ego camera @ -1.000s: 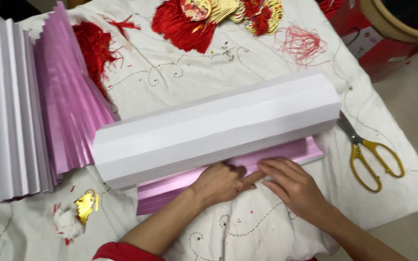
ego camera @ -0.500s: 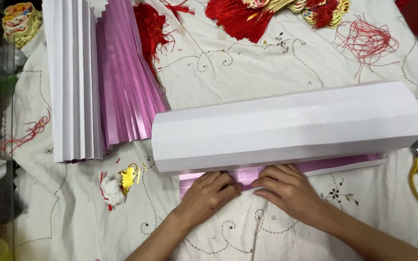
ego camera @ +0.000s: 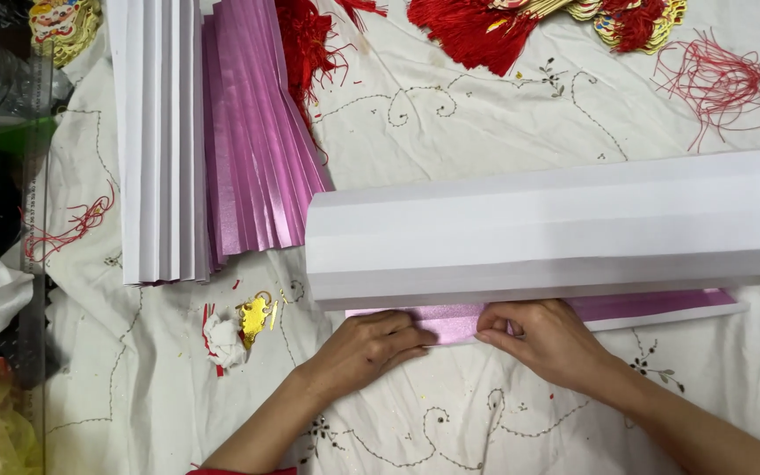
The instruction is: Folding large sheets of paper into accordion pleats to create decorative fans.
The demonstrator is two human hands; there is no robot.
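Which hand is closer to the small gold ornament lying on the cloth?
Left. The left hand lies just right of the gold ornament; the right hand is farther right, beyond the left hand, on the pink paper.

Your left hand [ego camera: 369,347] and right hand [ego camera: 549,341] are both bare: no gloves, rings or bracelets show on them. Your wrists carry no watch or band, and both forearms are uncovered along the whole stretch that is in view. The only clothing you can see is a small strip of red sleeve [ego camera: 243,471] at the very bottom edge, by your left arm. Your fingernails look short and unpainted.
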